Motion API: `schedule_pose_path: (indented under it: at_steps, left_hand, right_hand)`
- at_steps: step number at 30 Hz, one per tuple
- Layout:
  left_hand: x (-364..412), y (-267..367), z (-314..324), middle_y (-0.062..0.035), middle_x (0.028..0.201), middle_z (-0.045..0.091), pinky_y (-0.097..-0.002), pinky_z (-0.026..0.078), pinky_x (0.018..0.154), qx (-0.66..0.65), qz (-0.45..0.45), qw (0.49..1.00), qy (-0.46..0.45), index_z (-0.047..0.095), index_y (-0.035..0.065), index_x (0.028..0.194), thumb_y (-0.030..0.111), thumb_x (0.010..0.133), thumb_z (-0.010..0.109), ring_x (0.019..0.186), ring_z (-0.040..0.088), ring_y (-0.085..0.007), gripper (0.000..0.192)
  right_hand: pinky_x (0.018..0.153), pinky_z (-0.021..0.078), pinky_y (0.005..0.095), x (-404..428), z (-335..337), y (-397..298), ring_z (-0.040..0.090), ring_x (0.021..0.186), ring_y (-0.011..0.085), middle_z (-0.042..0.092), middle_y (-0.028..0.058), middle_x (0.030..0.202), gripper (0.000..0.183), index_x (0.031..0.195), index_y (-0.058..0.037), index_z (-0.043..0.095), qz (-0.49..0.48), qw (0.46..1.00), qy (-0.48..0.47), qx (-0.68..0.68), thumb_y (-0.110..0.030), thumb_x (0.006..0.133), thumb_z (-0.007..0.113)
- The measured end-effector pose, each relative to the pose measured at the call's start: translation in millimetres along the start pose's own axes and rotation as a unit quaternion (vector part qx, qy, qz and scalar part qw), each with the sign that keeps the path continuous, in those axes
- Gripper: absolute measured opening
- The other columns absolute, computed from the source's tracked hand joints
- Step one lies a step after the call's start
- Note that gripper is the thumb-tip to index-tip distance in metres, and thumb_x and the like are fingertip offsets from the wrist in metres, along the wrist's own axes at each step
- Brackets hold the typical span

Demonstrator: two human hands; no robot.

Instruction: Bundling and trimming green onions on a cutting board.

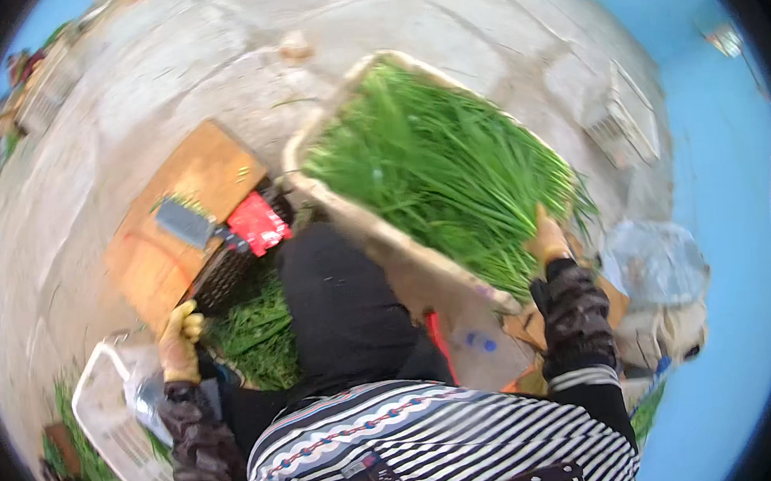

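Long green leafy stalks, like garlic chives (433,150), fill a pale foam box (385,230) before me. My right hand (551,239), in a yellowish glove, reaches in at the box's right end and touches the stalks. Its fingers are partly hidden among them, so I cannot see whether they grip. At lower left, my gloved left hand (181,332) is beside the near corner of a wooden board (152,257). Its fingers are curled, with nothing visible in them. A cleaver (185,223) lies on the board, with cut stem pieces beside its blade.
A red plastic packet (258,222) sits by the dark crate (220,279) under the board. Loose greens (258,333) lie beside my leg. A white basket (113,420) stands at lower left. Right are a clear plastic bag (655,262), a white crate (621,117) and a blue wall (715,164).
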State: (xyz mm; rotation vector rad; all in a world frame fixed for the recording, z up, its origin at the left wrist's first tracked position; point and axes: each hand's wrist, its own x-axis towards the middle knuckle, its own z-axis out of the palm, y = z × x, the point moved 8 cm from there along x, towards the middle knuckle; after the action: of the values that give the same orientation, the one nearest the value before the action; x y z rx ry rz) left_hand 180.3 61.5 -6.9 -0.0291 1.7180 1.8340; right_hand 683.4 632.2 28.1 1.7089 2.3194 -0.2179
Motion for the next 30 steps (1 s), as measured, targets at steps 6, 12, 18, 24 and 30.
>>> schedule_pose_path:
  at_steps: [6, 12, 18, 24, 30]
  left_hand:
    - [-8.6, 4.2, -4.7, -0.0075, 0.073, 0.067, -0.0190, 0.038, 0.050, 0.026, 0.009, 0.999, 0.031, 0.066, -0.0019, 0.097, 0.024, 0.091, 0.056, 0.053, 0.052, -0.0070, 0.028]
    - [-8.9, 6.1, -3.9, -0.0081, 0.072, 0.066, -0.0184, 0.037, 0.049, 0.004, 0.027, 1.000, 0.013, 0.067, -0.0014, 0.093, 0.025, 0.090, 0.057, 0.052, 0.051, -0.0065, 0.028]
    - [-5.3, -2.9, -7.7, -0.0064, 0.069, 0.065, -0.0191, 0.036, 0.048, 0.008, 0.010, 1.000, 0.010, 0.066, -0.0001, 0.094, 0.028, 0.092, 0.056, 0.051, 0.049, -0.0071, 0.030]
    - [-13.7, -21.7, 12.6, -0.0092, 0.065, 0.065, -0.0206, 0.038, 0.044, 0.139, -0.074, 0.981, -0.118, 0.066, -0.0002, 0.084, 0.035, 0.093, 0.054, 0.045, 0.052, -0.0093, 0.038]
    - [-21.3, -20.8, 18.8, -0.0058, 0.067, 0.065, -0.0203, 0.039, 0.047, 0.232, -0.063, 0.966, -0.091, 0.066, 0.0012, 0.089, 0.033, 0.092, 0.054, 0.050, 0.054, -0.0079, 0.034]
  right_hand:
    - [0.088, 0.0480, 0.0428, 6.8, -24.2, -24.5, 0.058, 0.107, 0.0344, 0.061, 0.0218, 0.110, 0.071, 0.140, -0.0103, 0.032, 0.047, 0.996, -0.006, -0.077, -0.005, 0.077, 0.064]
    - [0.088, 0.0462, 0.0439, 16.8, -126.3, -33.0, 0.057, 0.106, 0.0378, 0.062, 0.0232, 0.109, 0.057, 0.127, -0.0075, 0.048, -0.019, 0.992, 0.109, -0.068, -0.009, 0.072, 0.061]
    - [0.086, 0.0467, 0.0432, -6.8, -152.9, -21.1, 0.059, 0.103, 0.0384, 0.062, 0.0252, 0.106, 0.057, 0.123, -0.0046, 0.052, 0.022, 0.983, 0.183, 0.011, -0.011, 0.068, 0.064]
    - [0.090, 0.0451, 0.0377, -7.1, -167.0, -7.9, 0.059, 0.106, 0.0357, 0.062, 0.0233, 0.111, 0.063, 0.126, -0.0064, 0.053, 0.019, 0.983, 0.160, 0.086, -0.018, 0.067, 0.072]
    - [0.086, 0.0460, 0.0359, -4.0, -163.6, -7.9, 0.061, 0.099, 0.0344, 0.065, 0.0214, 0.104, 0.059, 0.119, -0.0002, 0.055, 0.011, 0.992, 0.107, 0.063, -0.014, 0.065, 0.071]
